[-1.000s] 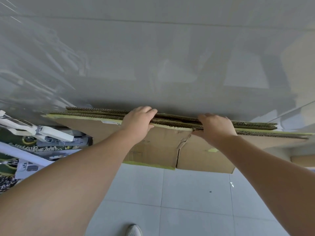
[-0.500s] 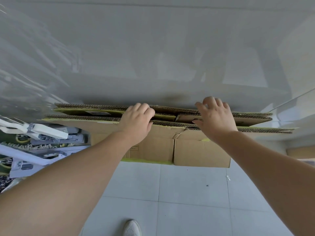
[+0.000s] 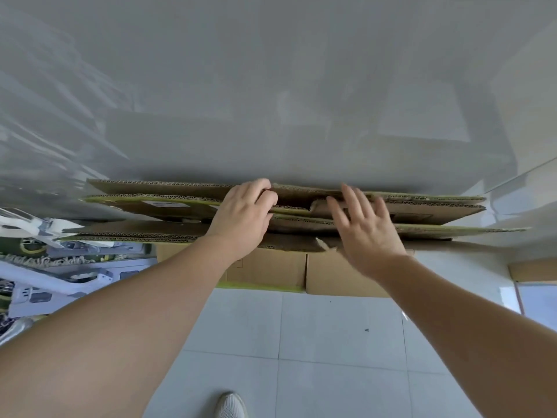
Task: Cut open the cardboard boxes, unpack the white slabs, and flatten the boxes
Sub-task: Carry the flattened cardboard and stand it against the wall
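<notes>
Several flattened cardboard boxes point(image 3: 422, 211) with green tape on their edges stand on edge against a glossy grey wall point(image 3: 271, 101). Their top edges face me and gaps show between the sheets. My left hand point(image 3: 244, 217) curls its fingers over the top edge of one sheet near the middle of the stack. Just to the right of it my right hand point(image 3: 366, 224) hovers over the stack with straight, spread fingers and holds nothing. No white slab is in view.
Below the stack lies a white tiled floor point(image 3: 331, 342), with my shoe point(image 3: 230, 405) at the bottom. A heap of white plastic parts and green packaging point(image 3: 45, 267) lies at the left. More cardboard point(image 3: 533, 271) stands at the far right.
The stack has opened up, with the sheets now leaning apart. My left hand has reached further back into the stack. My right hand has let go of the edge and spread its fingers.
</notes>
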